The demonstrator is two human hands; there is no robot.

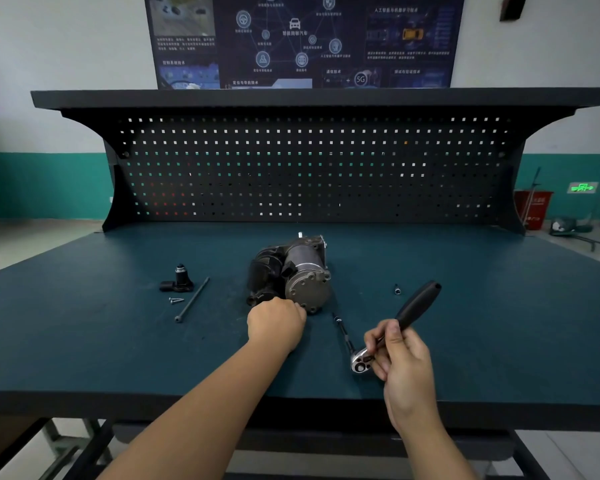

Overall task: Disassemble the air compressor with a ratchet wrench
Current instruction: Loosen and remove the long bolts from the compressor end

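The air compressor (293, 271), black and grey metal with a round bolted end plate facing me, lies in the middle of the workbench (118, 341). My left hand (276, 323) is at the lower edge of that end plate, fingers curled at a bolt I cannot see. My right hand (400, 355) grips the ratchet wrench (395, 327) near its chrome head, the black handle pointing up and right. An extension bar with a socket (342, 329) runs from the head toward the compressor.
Left of the compressor lie a small black removed part (178, 282), a long bolt (192, 300) and two screws (176, 300). A small socket bit (397, 289) sits at the right. A dark pegboard (309, 168) closes the back of the bench.
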